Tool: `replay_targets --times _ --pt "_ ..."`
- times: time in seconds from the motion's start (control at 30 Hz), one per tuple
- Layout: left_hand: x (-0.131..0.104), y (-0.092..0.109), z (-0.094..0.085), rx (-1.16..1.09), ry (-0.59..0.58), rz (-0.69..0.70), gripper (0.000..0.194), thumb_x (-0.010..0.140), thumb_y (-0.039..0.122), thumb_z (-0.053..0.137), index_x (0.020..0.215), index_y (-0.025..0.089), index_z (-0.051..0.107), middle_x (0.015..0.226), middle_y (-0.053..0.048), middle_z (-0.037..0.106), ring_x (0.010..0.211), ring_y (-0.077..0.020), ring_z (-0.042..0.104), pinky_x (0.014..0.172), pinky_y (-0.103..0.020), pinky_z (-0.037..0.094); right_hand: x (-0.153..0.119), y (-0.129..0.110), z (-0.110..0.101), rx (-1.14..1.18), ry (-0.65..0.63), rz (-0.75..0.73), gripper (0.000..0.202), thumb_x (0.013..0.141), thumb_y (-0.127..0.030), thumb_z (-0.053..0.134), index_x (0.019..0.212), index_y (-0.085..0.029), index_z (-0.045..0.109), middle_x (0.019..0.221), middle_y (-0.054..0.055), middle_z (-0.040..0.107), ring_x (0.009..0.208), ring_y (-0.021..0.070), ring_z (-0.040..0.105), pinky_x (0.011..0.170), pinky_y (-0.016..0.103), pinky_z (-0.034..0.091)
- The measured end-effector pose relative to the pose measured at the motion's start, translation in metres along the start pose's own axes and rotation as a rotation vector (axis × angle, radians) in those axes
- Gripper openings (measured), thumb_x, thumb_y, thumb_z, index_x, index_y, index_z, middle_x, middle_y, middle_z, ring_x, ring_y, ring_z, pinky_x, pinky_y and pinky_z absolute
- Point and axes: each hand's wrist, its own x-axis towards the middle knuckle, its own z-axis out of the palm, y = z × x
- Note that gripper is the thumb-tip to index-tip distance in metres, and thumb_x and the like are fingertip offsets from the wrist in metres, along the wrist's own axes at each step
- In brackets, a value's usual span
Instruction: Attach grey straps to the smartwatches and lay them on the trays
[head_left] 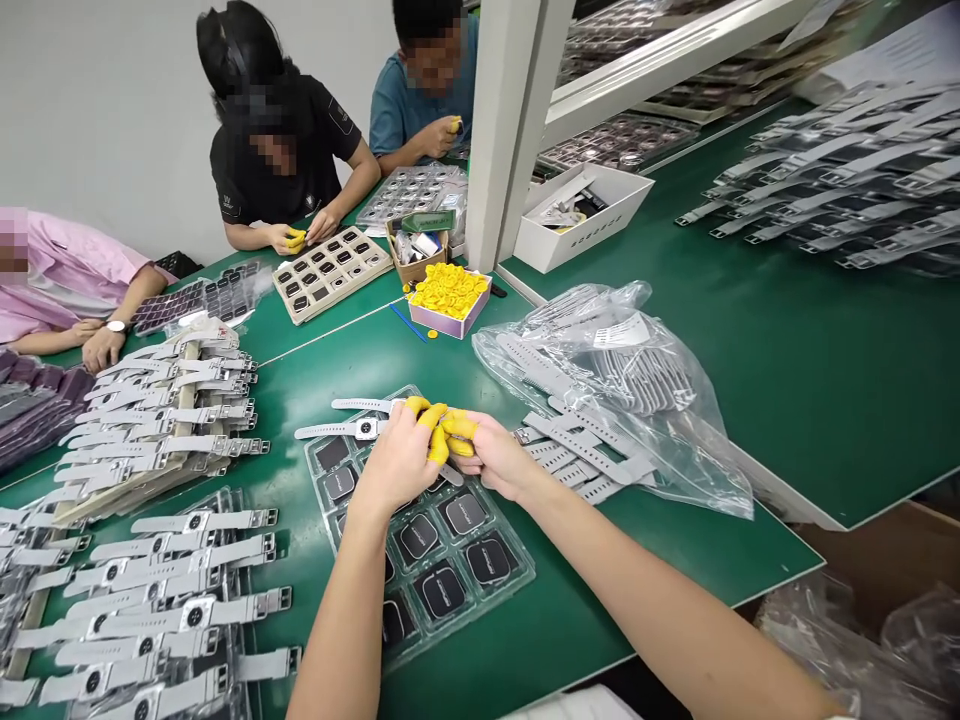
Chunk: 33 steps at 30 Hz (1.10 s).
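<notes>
My left hand (397,450) and my right hand (487,450), yellow finger cots on their fingers, meet above a clear plastic tray (469,590). Their fingers are closed together around a small piece that is mostly hidden. A grey watch strap (451,475) pokes out below the fingertips. Dark square watch faces (442,590) sit in the tray's compartments. At the tray's far left corner, beside my left hand, lie a watch with a grey strap (367,429) and another grey strap (356,404). Loose grey straps (577,450) lie right of my right hand.
A clear bag of straps (637,360) lies to the right. Stacks of strapped watches (172,600) fill the left side. A box of yellow finger cots (450,295) stands ahead, near a white post (499,130). Co-workers (285,150) sit across the green table (315,350).
</notes>
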Motion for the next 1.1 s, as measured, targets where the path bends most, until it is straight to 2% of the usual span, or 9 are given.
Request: replay_targets --times 0.27,0.33,0.43,0.57,0.67,0.8,0.9,1.0,1.1 --pt "-0.003 -0.001 -0.015 -0.201 0.015 0.043 0.041 0.107 0.029 0.046 0.146 0.023 0.056 0.137 -0.013 0.063 0.127 -0.0242 0.061 0.112 -0.043 0.05 -0.004 -0.006 0.007 -0.036 -0.09 -0.066 0.038 0.08 -0.051 0.076 0.077 -0.022 0.051 0.051 -0.011 0.04 0.041 0.0069 0.024 0.041 0.021 0.02" --pt "-0.007 -0.001 -0.022 -0.157 -0.006 0.049 0.044 0.105 0.028 0.05 0.148 0.022 0.054 0.141 -0.013 0.063 0.131 -0.0261 0.06 0.113 -0.044 0.05 -0.006 -0.008 0.006 -0.209 -0.072 -0.18 0.038 0.083 -0.055 0.074 0.083 -0.022 0.055 0.057 -0.008 0.048 0.045 0.0093 0.035 0.045 0.023 0.029" --pt "-0.017 -0.002 -0.042 -0.037 -0.014 0.022 0.045 0.103 0.021 0.045 0.147 0.021 0.055 0.14 -0.013 0.066 0.128 -0.0268 0.063 0.108 -0.044 0.053 -0.008 -0.013 -0.001 -0.681 -0.055 -0.383 0.031 0.091 -0.052 0.069 0.09 -0.022 0.061 0.074 -0.002 0.062 0.064 0.015 0.052 0.061 0.028 0.041" --pt "-0.031 -0.01 -0.077 0.144 -0.029 -0.194 0.036 0.099 0.022 0.046 0.128 0.022 0.068 0.117 -0.008 0.078 0.1 -0.0254 0.073 0.089 -0.037 0.058 -0.011 -0.021 -0.01 -1.201 -0.061 -0.416 0.032 0.102 -0.041 0.05 0.079 -0.023 0.061 0.079 0.002 0.067 0.067 0.0177 0.052 0.063 0.032 0.036" --pt "-0.036 -0.017 -0.096 0.208 -0.057 -0.313 0.026 0.096 0.028 0.052 0.105 0.022 0.076 0.107 -0.007 0.08 0.094 -0.0266 0.074 0.085 -0.036 0.057 -0.012 -0.024 -0.011 -1.321 -0.045 -0.45 0.032 0.1 -0.035 0.051 0.072 -0.023 0.06 0.083 0.004 0.069 0.067 0.0188 0.053 0.062 0.032 0.032" --pt "-0.045 -0.029 -0.109 0.061 -0.09 -0.335 0.024 0.093 0.036 0.057 0.096 0.024 0.078 0.108 -0.006 0.08 0.097 -0.0263 0.073 0.089 -0.036 0.056 -0.015 -0.027 -0.013 -1.24 -0.045 -0.485 0.026 0.097 -0.039 0.06 0.074 -0.026 0.064 0.079 0.003 0.069 0.065 0.0209 0.054 0.06 0.032 0.031" --pt "-0.059 -0.05 -0.115 -0.039 -0.07 -0.455 0.027 0.089 0.044 0.061 0.094 0.023 0.077 0.104 -0.007 0.079 0.098 -0.0269 0.071 0.093 -0.037 0.054 -0.018 -0.036 -0.028 -1.275 0.102 -0.425 0.02 0.092 -0.041 0.067 0.079 -0.026 0.064 0.074 0.004 0.066 0.062 0.0212 0.051 0.059 0.032 0.029" --pt "-0.075 -0.076 -0.118 -0.107 -0.115 -0.634 0.026 0.082 0.042 0.064 0.085 0.019 0.075 0.095 -0.008 0.078 0.094 -0.028 0.07 0.091 -0.038 0.054 -0.022 -0.049 -0.052 -1.518 0.372 -0.331 0.018 0.089 -0.036 0.07 0.08 -0.024 0.06 0.082 0.008 0.065 0.074 0.0257 0.056 0.062 0.034 0.032" --pt "-0.086 -0.098 -0.112 -0.123 -0.12 -0.722 0.023 0.082 0.038 0.06 0.082 0.017 0.071 0.089 -0.009 0.076 0.083 -0.0254 0.068 0.079 -0.036 0.055 -0.026 -0.061 -0.074 -1.692 0.508 -0.105 0.02 0.087 -0.037 0.072 0.084 -0.022 0.058 0.098 0.014 0.065 0.091 0.0318 0.061 0.065 0.035 0.037"
